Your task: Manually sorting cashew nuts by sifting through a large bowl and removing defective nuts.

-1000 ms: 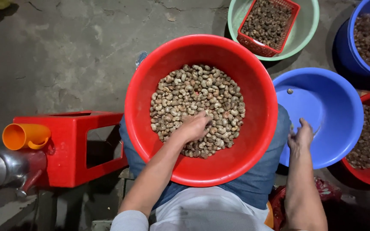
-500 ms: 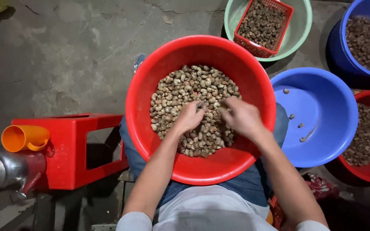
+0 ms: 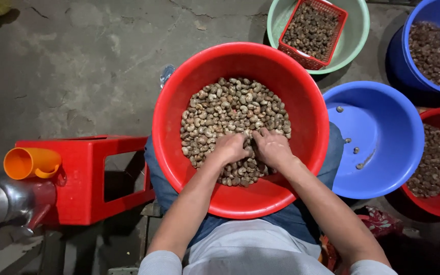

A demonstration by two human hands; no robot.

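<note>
Red basin (image 3: 179,109) (nuts (image 3: 230,109)) under hands.

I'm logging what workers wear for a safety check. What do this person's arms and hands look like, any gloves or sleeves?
No gloves: both the left hand and right hand are bare, as are the forearms. Short light grey sleeves end above the elbows. No watch, rings or bands show.

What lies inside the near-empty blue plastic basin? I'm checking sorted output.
The blue plastic basin holds four or so loose nuts on its bare floor. Its near left edge is covered by the large red basin.
</note>
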